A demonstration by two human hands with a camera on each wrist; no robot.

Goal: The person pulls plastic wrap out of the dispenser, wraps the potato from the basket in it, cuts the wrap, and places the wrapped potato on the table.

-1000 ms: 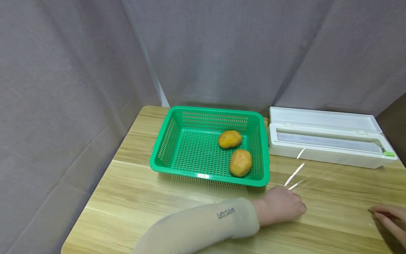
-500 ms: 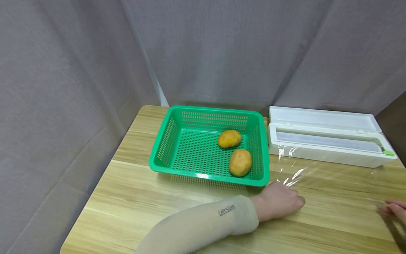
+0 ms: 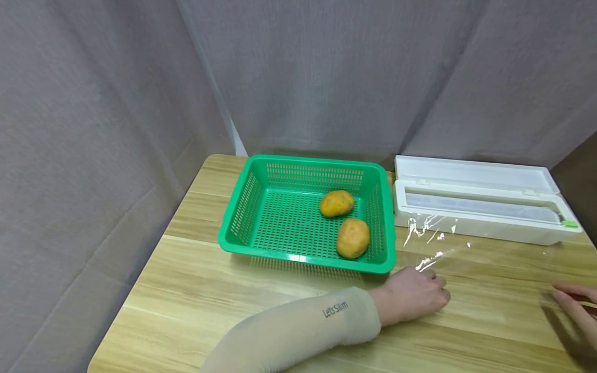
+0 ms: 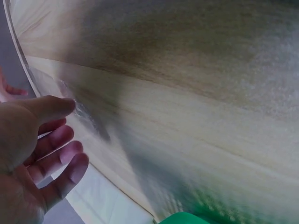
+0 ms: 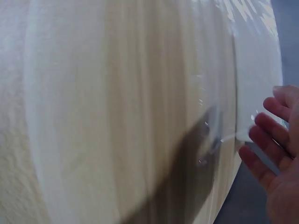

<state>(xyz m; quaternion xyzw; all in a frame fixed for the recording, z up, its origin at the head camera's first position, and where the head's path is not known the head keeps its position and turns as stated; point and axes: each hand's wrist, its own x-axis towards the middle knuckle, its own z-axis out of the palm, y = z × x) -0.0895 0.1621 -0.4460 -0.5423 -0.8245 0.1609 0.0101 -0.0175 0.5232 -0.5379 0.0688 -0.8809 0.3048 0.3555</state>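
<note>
A thin sheet of clear cling film [image 3: 429, 263], visible mainly by its glints, spans the table between both hands. My left hand [image 3: 412, 294] is low over the wood, just in front of the basket's right corner. In the left wrist view its thumb and index finger pinch the film [image 4: 84, 114], while the other fingers curl loosely. At the right edge of the head view, my right hand [image 3: 578, 308] is partly cut off. Its thumb and index finger pinch the film's other side; the remaining fingers [image 5: 268, 135] are spread apart in the right wrist view.
A green slotted basket [image 3: 305, 263] holds two potatoes [image 3: 353, 238] on its right side. Right of it stands a white cling film dispenser [image 3: 485, 228], lid raised, roll inside, with a green slider [image 3: 570, 224]. Grey curtains [image 3: 303, 77] hang behind the wooden table [image 3: 186, 290].
The film's glints have shifted and spread toward the dispenser. My right hand moved outward, then slightly back in and up; my left hand has barely moved. Basket and potatoes stay put.
</note>
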